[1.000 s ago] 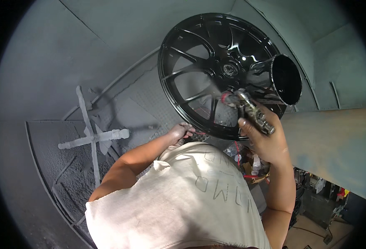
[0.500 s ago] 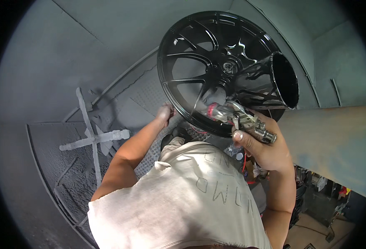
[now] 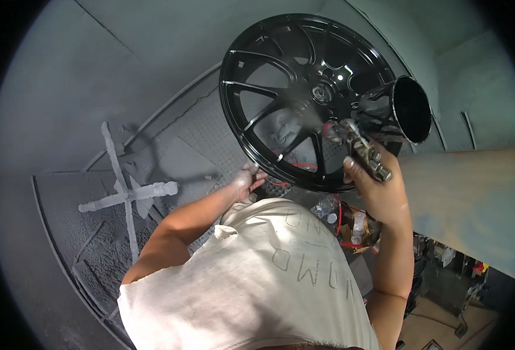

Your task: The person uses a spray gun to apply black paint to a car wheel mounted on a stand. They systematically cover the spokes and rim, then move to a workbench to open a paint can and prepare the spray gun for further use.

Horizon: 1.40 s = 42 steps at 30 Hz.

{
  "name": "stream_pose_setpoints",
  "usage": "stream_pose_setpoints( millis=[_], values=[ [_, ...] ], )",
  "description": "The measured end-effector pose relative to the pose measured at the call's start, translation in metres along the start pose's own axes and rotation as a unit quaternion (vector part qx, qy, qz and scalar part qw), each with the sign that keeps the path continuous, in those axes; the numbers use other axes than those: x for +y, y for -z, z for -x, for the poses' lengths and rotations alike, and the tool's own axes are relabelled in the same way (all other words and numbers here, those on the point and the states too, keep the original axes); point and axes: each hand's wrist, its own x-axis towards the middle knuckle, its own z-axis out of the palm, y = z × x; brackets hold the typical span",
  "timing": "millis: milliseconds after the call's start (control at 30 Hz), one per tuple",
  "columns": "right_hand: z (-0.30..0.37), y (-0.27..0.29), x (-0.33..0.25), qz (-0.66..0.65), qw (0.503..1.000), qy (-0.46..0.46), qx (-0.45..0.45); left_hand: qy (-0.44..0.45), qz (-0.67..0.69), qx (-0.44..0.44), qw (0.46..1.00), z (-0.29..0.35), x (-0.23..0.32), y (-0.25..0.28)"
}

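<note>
A glossy black multi-spoke car wheel [image 3: 269, 100] stands face-on before me. My right hand [image 3: 380, 189] is closed around a metal spray gun [image 3: 367, 153] in front of the wheel's right half. The gun's reddish nozzle end points left toward the spokes, and a faint haze hangs before it. An open, paint-streaked black cup [image 3: 412, 111] sits beyond the gun, hiding part of the rim; whether it is joined to the gun I cannot tell. At the wheel's lower-left edge, my left hand [image 3: 249, 179] has its fingers loosely apart, the tips at or very near the rim.
A grey, coated cross-shaped stand [image 3: 128, 195] is at the left. Grey walls [image 3: 94, 87] surround the wheel. Below it are a red hose [image 3: 340, 219] and a cardboard box [image 3: 371, 230] with clutter. A pale panel [image 3: 467, 204] juts in at the right.
The wheel's spokes have turned to a different angle. My left hand has moved right and slightly down, its fingers spreading at the rim. The spray gun has shifted up and right, tilting.
</note>
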Motion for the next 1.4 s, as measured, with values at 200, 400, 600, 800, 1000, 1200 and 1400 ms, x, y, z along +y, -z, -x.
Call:
stream_pose_setpoints(
  millis=[200,400,600,800,1000,1200,1400],
  values=[
    [0.008,-0.013,-0.025,-0.111,0.980,0.042,-0.160,0.071,-0.237,-0.137,0.959,0.000,-0.012,-0.010],
    [-0.001,-0.008,-0.008,-0.010,0.999,0.020,-0.028,0.060,-0.196,-0.083,0.975,-0.003,-0.013,-0.006],
    [-0.004,0.001,0.005,0.037,0.997,-0.023,0.060,0.006,-0.091,-0.017,0.996,-0.013,0.027,0.027],
    [0.012,-0.008,-0.012,-0.110,0.987,-0.014,-0.117,-0.127,-0.025,-0.004,0.992,-0.034,0.065,0.041],
    [0.007,-0.012,-0.019,0.003,0.996,0.007,-0.087,-0.057,0.025,0.023,0.998,-0.028,0.008,0.014],
    [0.000,0.002,0.012,0.074,0.994,0.056,0.056,0.065,-0.131,-0.099,0.984,0.000,-0.009,0.002],
    [0.018,0.011,0.002,-0.040,0.996,-0.045,-0.060,0.069,-0.116,-0.055,0.989,-0.004,-0.006,-0.006]
  ],
)
